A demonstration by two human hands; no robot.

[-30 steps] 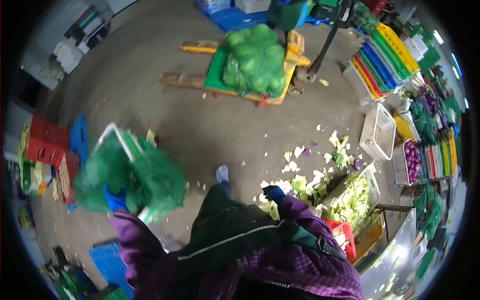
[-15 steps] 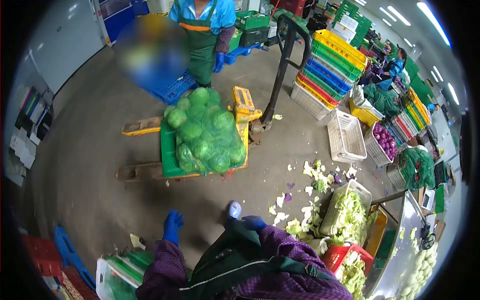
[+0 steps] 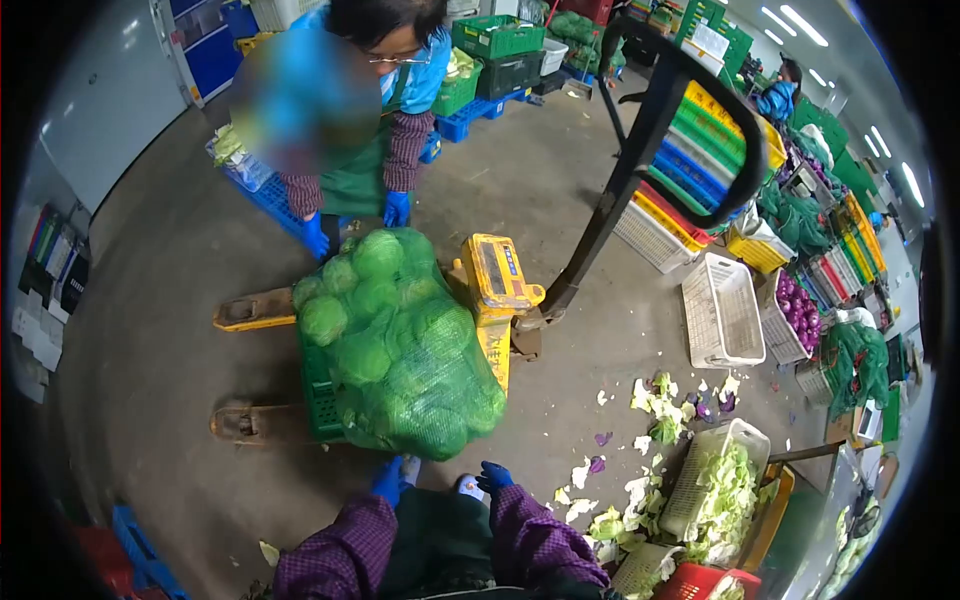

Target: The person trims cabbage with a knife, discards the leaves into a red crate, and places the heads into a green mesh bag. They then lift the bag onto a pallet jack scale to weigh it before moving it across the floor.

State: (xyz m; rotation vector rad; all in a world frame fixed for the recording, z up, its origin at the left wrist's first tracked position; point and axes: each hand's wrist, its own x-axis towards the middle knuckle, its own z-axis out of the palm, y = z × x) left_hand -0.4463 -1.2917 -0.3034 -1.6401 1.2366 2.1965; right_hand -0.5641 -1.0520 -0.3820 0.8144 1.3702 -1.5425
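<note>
A large green mesh sack of cabbages (image 3: 400, 340) rests on a green crate (image 3: 318, 385) on the yellow pallet jack (image 3: 492, 280). My left hand (image 3: 389, 480), in a blue glove, is just below the near edge of the sack with its fingers reaching forward, holding nothing that I can see. To the right, my right hand (image 3: 493, 477), also gloved in blue, has its fingers apart and is empty, a little short of the sack. Across the load, a co-worker leans in with blue-gloved hands (image 3: 314, 237) low by the sack's far side.
The jack's black handle (image 3: 640, 160) rises at the upper right. Stacked crates (image 3: 690, 150) and an empty white crate (image 3: 723, 310) stand beyond it. Cabbage leaves (image 3: 650, 400) litter the floor near a tipped crate of leaves (image 3: 725, 490). A blue pallet (image 3: 265, 200) lies behind.
I have come closer to the sack, and both my hands have moved near its front edge. The co-worker, upright before, now bends toward the sack with arms lowered.
</note>
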